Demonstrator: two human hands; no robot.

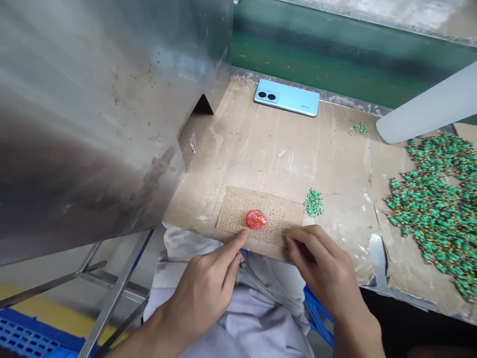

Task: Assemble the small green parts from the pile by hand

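Showing upside down on the pale blue, rounded-corner phone [286, 98] at twelve o'clock is small lettering, too blurred to read with certainty, beside two black camera rings. Clock directions run from the glossy, translucent red oval blob [256, 220], which sits on a thin rectangular brown cardboard pad [274, 205], its surface rough and pitted with small marks. At eight o'clock, low down, stands a blue perforated plastic basket [22, 330]; its contents cannot be made out.

At four o'clock the right hand [326, 261] holds a tiny green piece [284, 234] between narrowed thumb and index finger, over the pad's near right corner. At seven o'clock the left hand [206, 278] points its index fingertip at the pad's near edge, just beside the blob; whether it grips the edge, I cannot tell.

Between two and three o'clock, just beside the pad, lies a small loose heap of green bits [313, 203]. At three o'clock spreads a large pile of green pieces with yellowish ends [439, 199]. A smooth white cylinder [432, 102] slants at two o'clock, and brushed, stained sheet metal [93, 114] rises at ten.
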